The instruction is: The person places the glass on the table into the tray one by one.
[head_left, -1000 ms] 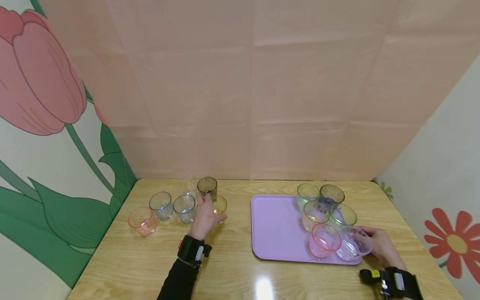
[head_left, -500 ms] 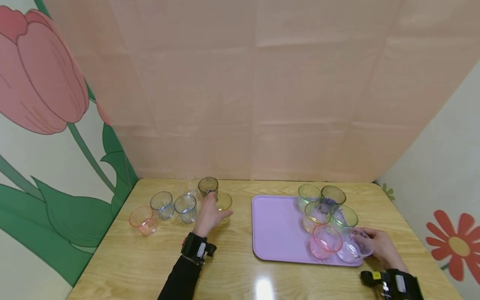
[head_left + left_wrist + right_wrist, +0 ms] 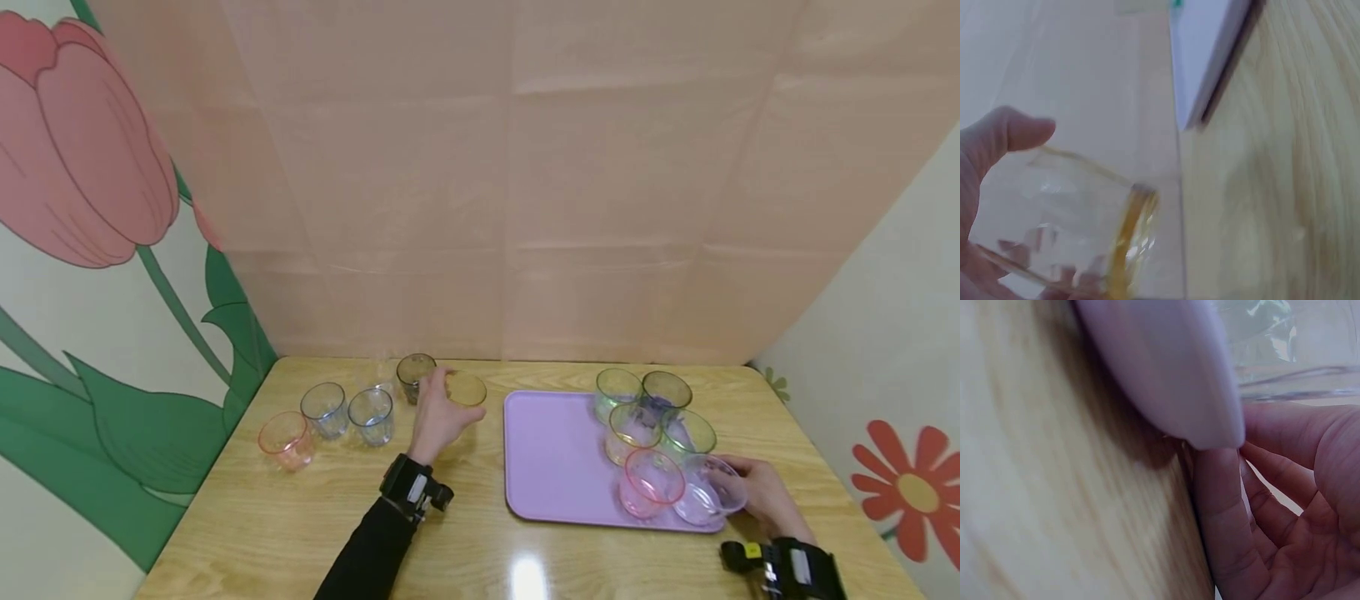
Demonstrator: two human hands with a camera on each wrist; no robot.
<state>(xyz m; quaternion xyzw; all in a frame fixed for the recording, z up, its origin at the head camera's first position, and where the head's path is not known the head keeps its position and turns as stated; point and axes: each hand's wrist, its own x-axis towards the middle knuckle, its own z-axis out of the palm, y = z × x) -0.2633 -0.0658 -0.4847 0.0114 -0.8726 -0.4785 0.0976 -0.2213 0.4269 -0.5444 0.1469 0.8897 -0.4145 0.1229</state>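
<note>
My left hand (image 3: 441, 418) holds a yellow-rimmed clear glass (image 3: 467, 389), thumb on one side and fingers round the other. In the left wrist view the glass (image 3: 1079, 206) lies sideways across the picture, with the thumb (image 3: 1029, 130) along its wall. On the right, my right hand (image 3: 761, 492) grips the edge of a purple tray (image 3: 555, 467) near its front corner. The right wrist view has the fingers (image 3: 1225, 519) beneath the tray rim (image 3: 1172, 381) and the thumb above it, beside a clear glass (image 3: 1297, 381).
Several glasses, among them a pink one (image 3: 651, 483) and a clear one (image 3: 708, 492), crowd the tray's right half. Left of my left hand stand a dark glass (image 3: 415, 377), two blue-rimmed glasses (image 3: 371, 417) and a red-rimmed glass (image 3: 287, 440). A wall covering (image 3: 495, 208) rises behind the table.
My left hand has moved right and away from the dark glass, carrying the yellow-rimmed glass towards the tray. The right hand and the tray stay in place.
</note>
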